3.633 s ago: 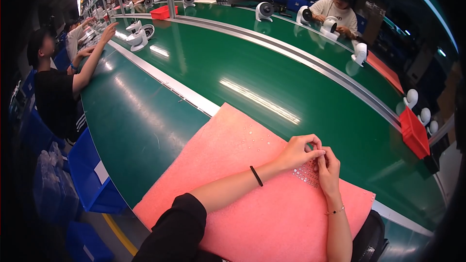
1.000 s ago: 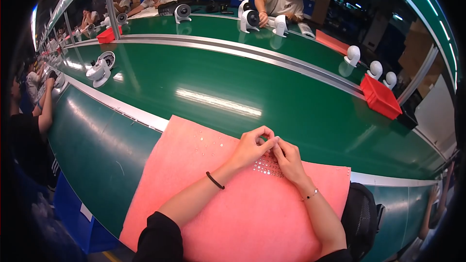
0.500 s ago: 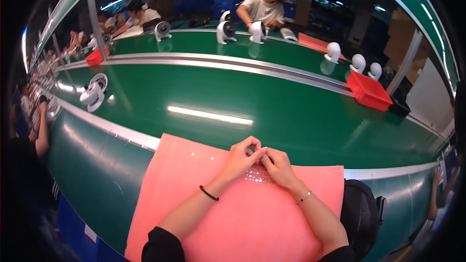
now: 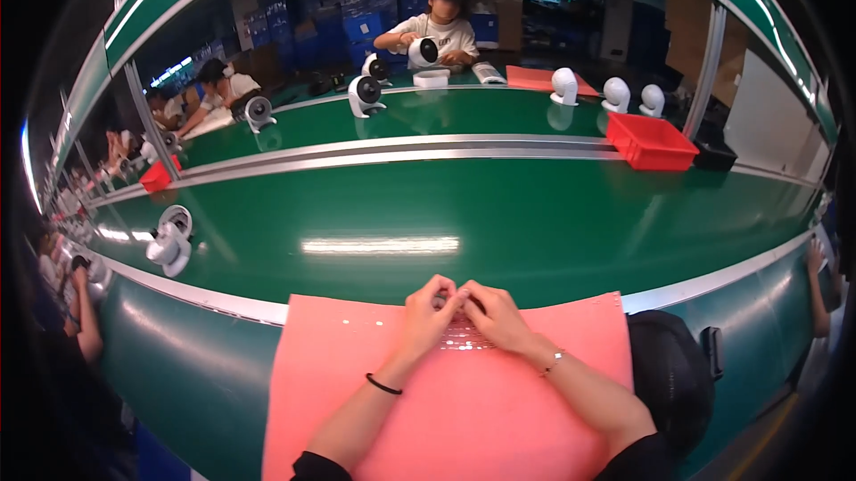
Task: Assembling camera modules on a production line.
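My left hand (image 4: pixel 428 316) and my right hand (image 4: pixel 493 313) meet at the fingertips above the far part of a pink mat (image 4: pixel 374 432). Both are closed in a pinch; whatever they hold, if anything, is too small or hidden to name. Just below my fingers, several rows of small shiny round pieces (image 4: pixel 465 338) lie on the mat, partly covered by my right hand. A few loose bright pieces (image 4: pixel 363 322) lie left of my left hand.
Beyond the mat runs a green belt (image 4: pixel 535 205) with a white fan-like device (image 4: pixel 169 245) at left. Across a metal rail stand more white devices (image 4: pixel 366 96) and a red bin (image 4: pixel 655 142). A co-worker (image 4: pixel 441 31) sits opposite. A black bag-like object (image 4: pixel 669 383) is right of the mat.
The whole view has shifted and levelled. My hands stay pinched together over the mat. Across the belt, the co-worker now has a white device tilted above a white base.
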Motion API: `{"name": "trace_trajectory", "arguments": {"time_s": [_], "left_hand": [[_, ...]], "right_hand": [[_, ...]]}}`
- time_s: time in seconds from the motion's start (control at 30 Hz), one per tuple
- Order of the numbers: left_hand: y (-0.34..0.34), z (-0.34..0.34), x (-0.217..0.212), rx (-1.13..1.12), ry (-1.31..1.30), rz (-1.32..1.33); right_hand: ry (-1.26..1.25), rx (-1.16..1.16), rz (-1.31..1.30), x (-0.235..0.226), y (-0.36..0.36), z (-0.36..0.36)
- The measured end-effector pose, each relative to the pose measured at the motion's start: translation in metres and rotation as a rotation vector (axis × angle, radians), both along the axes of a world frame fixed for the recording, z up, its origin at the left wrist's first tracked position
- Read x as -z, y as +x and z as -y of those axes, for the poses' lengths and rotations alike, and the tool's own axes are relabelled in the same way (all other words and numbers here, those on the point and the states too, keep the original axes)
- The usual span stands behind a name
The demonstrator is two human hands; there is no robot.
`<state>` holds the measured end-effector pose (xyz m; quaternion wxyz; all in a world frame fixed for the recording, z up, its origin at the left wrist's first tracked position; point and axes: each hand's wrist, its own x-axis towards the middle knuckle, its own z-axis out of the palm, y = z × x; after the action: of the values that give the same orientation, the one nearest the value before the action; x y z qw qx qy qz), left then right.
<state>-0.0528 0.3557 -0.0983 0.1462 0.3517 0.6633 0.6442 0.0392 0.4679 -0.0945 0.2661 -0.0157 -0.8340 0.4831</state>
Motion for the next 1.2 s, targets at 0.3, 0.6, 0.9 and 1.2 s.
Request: {"name": "trace_trajectory", "arguments": {"time_s": [0.3,0.6,0.9,1.2], "left_hand": [[0.001,-0.001,-0.002,-0.009,-0.063,0.053],[-0.002,-0.003,0.007,-0.001,-0.031,0.025],[0.003,-0.005,0.003,-0.007,-0.028,0.048],[0.004,-0.011,0.006,-0.021,0.029,0.045]], "right_hand": [[-0.001,-0.041,0.001,0.001,0.002,-0.005],[-0.015,-0.058,0.057,0.000,0.002,-0.007],[-0.006,-0.054,0.085,0.002,0.004,-0.011],[0.051,-0.031,0.044,0.009,0.005,-0.013]]}}
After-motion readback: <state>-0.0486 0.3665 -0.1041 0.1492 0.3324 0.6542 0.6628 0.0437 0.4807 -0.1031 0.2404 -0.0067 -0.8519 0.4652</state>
